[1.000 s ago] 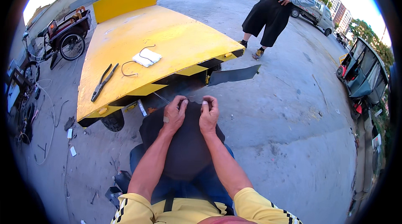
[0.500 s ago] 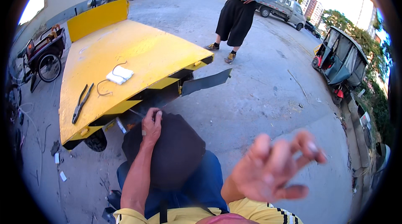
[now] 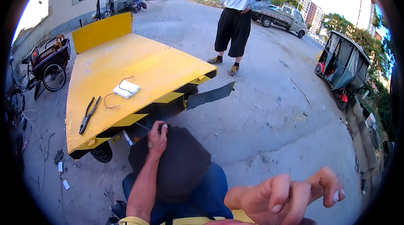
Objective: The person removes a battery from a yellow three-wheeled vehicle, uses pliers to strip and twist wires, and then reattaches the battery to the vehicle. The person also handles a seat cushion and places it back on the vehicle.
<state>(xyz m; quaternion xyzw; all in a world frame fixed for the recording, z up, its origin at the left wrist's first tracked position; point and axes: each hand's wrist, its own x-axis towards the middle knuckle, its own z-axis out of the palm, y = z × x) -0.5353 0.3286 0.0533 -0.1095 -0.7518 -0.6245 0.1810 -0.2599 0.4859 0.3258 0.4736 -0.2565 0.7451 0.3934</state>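
Observation:
My left hand (image 3: pixel 157 139) is closed at the upper edge of a dark, rounded panel (image 3: pixel 174 168) that lies over my jeans. A thin metal rod (image 3: pixel 143 126) runs from its fingers toward the dark space beneath a yellow flatbed cart (image 3: pixel 155 58). My right hand (image 3: pixel 286 195) is raised at the lower right, empty, its fingers bent but apart. On the cart's deck lie a pair of pliers (image 3: pixel 89 115), a folded white cloth or paper (image 3: pixel 126 89) and a bent wire (image 3: pixel 110 101). A dark flap (image 3: pixel 210 95) sticks out from the cart's striped edge.
A person (image 3: pixel 237 18) stands past the cart's right corner, hands on hips. A wheel (image 3: pixel 102 152) sits under the near left corner. At the left is a parked pedal cart (image 3: pixel 52 67); a covered three-wheeler (image 3: pixel 345 65) stands at the right. Farther off is a small truck (image 3: pixel 282 18).
My right hand has dropped lower and moved slightly right, its fingers still apart. The view has tilted up a little. My left hand keeps its place at the panel's edge.

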